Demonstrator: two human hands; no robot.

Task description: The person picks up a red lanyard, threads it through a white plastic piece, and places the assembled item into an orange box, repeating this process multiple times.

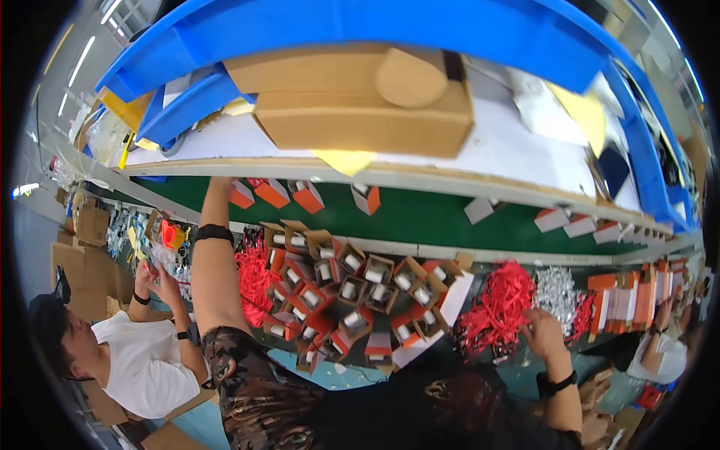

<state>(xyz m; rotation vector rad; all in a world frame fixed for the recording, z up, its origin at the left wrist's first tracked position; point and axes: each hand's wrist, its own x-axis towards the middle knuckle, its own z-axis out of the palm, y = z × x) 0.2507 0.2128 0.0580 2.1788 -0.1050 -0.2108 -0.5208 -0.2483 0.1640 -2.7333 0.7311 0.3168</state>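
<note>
Hiding the left hand, a shelf (420, 171) stands beyond cartons (352, 289), the right hand (544, 334) by red strips (499, 304), both grips unclear.

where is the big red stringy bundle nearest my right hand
In the head view, the red stringy bundle lies right of centre, between the open brown-and-orange boxes and the shiny silver stringy bundle.

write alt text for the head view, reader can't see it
A person's right hand is at the edge of a red stringy bundle, while the left hand is hidden by a shelf, its arm stretched over a green surface. Open boxes crowd the middle; a cardboard box sits on the shelf, and a co-worker in white is at left.
</note>
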